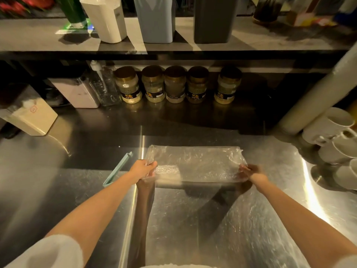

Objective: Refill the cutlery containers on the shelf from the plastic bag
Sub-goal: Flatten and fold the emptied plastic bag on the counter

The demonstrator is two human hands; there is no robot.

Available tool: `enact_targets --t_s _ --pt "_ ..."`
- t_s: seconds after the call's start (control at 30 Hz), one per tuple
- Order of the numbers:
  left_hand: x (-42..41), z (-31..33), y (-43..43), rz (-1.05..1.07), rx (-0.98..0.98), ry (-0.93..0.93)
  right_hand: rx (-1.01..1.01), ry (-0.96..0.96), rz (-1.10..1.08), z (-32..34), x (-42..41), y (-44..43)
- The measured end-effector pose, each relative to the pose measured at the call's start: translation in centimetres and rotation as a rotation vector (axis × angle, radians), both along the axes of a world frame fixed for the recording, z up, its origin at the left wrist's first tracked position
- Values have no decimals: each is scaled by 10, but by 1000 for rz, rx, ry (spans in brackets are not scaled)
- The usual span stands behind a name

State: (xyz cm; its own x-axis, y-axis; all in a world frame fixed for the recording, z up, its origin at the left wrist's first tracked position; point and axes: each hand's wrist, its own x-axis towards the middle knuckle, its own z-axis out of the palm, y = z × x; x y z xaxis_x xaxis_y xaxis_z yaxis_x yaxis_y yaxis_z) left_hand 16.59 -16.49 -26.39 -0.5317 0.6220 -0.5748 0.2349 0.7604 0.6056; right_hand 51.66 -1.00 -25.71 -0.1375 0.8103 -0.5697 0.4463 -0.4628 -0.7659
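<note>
Gripping the clear plastic bag (195,163) by its two ends, the left hand (144,168) and right hand (249,172) curl their fingers (151,165) round bunched film, stretching it flat between them just above the steel worktop (251,219). The teal bag clip (117,169) lies off, outside the left fingers. The bag looks nearly empty, so refilling seems mostly done, though the three cutlery containers (156,18) on the shelf (38,35), well beyond the fingers, hide their contents.

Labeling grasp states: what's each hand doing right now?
Left hand: grips the plastic bag at its left edge.
Right hand: holds the bag's right edge.
</note>
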Motion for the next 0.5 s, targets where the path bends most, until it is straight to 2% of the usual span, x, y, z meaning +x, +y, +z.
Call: enact_targets --t_s 0.17,0.23,0.3,0.37,0.43,0.5 --pt "3 1 7 84 -13 -34 43 -34 -134 6 -13 5" --pt "10 6 11 25 -33 174 233 -127 -94 1 -16 3" --pt "24 14 16 -51 -10 533 470 -312 45 0 -20 0" --pt "40 22 24 -154 126 748 622 -442 234 4 -33 -3" --pt "51 22 36 -366 223 750 679 -579 533 7 -54 -1" --pt "60 16 51 -646 156 746 662 -662 806 2 -71 1"
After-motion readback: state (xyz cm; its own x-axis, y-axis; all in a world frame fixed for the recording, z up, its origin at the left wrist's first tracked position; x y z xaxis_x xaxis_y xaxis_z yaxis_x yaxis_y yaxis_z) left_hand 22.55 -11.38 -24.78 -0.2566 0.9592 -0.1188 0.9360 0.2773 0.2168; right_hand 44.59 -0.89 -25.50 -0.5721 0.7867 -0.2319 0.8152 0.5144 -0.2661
